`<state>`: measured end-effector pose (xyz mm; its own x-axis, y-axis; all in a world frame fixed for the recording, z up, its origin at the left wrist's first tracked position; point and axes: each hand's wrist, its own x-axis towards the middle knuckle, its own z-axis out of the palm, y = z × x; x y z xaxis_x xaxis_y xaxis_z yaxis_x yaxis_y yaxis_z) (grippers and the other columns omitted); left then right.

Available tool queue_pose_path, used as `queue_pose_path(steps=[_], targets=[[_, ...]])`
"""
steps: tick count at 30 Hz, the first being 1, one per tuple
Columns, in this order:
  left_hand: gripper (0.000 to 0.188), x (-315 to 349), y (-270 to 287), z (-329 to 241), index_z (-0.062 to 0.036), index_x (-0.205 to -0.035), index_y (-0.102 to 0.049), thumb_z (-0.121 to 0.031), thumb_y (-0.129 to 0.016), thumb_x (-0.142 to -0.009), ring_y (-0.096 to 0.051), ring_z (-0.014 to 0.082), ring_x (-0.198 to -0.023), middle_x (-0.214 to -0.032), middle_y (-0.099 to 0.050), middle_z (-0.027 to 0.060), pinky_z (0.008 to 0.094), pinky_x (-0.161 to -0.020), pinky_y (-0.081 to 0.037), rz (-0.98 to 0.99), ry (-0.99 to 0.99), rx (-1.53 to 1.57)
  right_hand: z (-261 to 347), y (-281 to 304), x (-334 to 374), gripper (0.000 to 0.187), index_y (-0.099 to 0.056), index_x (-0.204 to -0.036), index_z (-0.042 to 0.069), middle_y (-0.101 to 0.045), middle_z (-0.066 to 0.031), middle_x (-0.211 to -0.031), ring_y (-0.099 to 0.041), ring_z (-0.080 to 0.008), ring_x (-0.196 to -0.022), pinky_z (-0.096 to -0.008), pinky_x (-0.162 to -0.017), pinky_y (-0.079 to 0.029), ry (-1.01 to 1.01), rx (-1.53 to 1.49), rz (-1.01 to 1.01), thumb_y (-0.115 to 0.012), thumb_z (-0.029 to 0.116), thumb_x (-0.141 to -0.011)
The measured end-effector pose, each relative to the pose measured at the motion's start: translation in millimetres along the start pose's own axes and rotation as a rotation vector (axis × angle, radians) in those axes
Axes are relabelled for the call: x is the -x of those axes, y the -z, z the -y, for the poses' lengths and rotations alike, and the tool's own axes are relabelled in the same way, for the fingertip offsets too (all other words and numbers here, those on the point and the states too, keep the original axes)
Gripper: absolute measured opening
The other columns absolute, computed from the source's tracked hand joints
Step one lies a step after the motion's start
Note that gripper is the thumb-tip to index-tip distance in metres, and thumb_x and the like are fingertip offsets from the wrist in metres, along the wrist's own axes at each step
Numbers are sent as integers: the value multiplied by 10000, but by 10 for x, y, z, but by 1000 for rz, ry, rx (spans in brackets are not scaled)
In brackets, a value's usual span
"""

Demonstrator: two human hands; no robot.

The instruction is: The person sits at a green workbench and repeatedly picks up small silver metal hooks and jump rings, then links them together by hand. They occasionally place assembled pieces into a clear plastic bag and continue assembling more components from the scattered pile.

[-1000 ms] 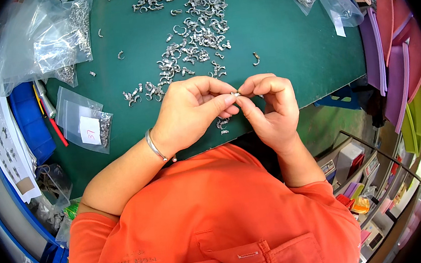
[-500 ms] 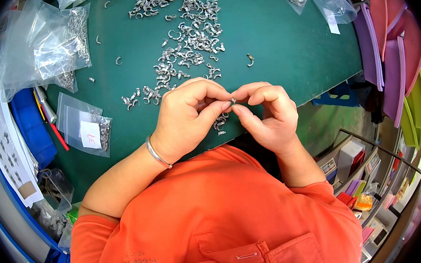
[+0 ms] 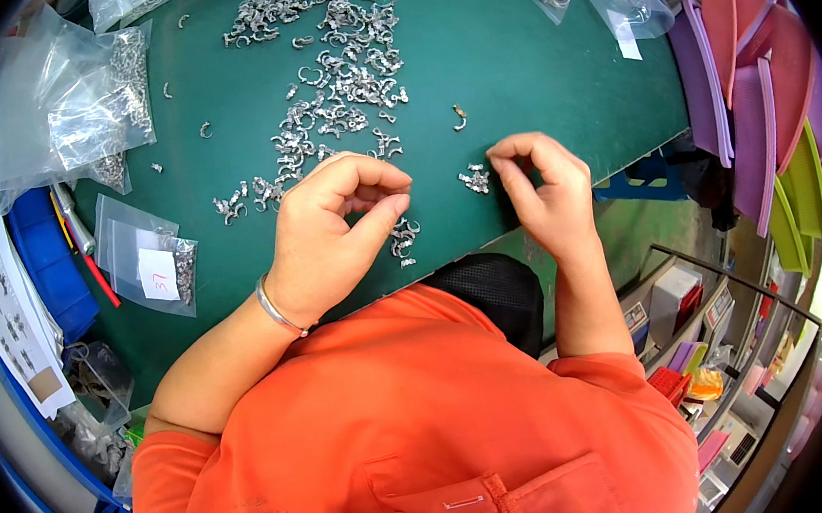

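Note:
My left hand, a bangle on its wrist, hovers over the near part of the table. Its fingers are curled, with a small gap between thumb and forefinger and nothing visible there. Farther right, my right hand has thumb and fingertips drawn together; whatever they hold, if anything, is hidden. Just left of its fingertips lies a small cluster of silvery metal pieces. A long heap of small curved metal pieces spreads beyond my left hand. A few more metal pieces lie beside that hand's thumb, near the table edge.
A gold-and-silver metal piece lies alone on the green table. Plastic bags of metal parts and a small labelled bag are at left, beside a blue tray. Coloured bins stand at right.
My hands have parted: the right moved right, off the small piece both were pinching, to beside the small cluster. The left finger and thumb have come slightly apart. The view shifted a little.

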<state>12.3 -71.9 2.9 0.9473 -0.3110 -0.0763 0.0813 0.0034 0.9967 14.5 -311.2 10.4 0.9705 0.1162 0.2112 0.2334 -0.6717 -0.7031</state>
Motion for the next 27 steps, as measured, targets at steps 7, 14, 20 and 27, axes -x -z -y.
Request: queue_pose_path(steps=[7, 14, 20, 27], targets=[[140, 16, 0, -44, 35, -989, -634, 84, -653, -859, -641, 126, -882, -975, -626, 70, 245, -778, -536, 7, 21, -19, -105, -199, -282, 114, -676, -874, 25, -613, -86, -825, -591, -271, -786, -352, -709, -499, 257, 186, -22, -702, -14, -770], [155, 8, -63, 58, 12, -989, -683, -19, -706, -839, -663, 95, -786, -907, -679, 57, 234, -703, -552, -37, 116, 95, 208, -249, -90, 103, -660, -859, 8, -667, -108, -861, -651, -242, -777, -312, -685, -525, 110, -245, 24, -697, -57, -788], [130, -5, -76, -52, 19, -966, -694, -61, -713, -865, -652, 79, -773, -889, -692, 51, 223, -697, -548, 13, 186, 199, 295, -349, 37, 230, -584, -855, 28, -683, -104, -846, -664, -230, -773, -303, -666, -535, 246, -371, -32, -723, -114, -739], [91, -10, -75, 11, 11, -927, -698, 11, -680, -838, -659, 112, -766, -880, -654, 60, 233, -709, -551, -17, 52, 109, 324, -380, 79, 213, -592, -838, 22, -682, -125, -867, -665, -229, -758, -301, -666, -542, 235, -391, -35, -720, -111, -732]])
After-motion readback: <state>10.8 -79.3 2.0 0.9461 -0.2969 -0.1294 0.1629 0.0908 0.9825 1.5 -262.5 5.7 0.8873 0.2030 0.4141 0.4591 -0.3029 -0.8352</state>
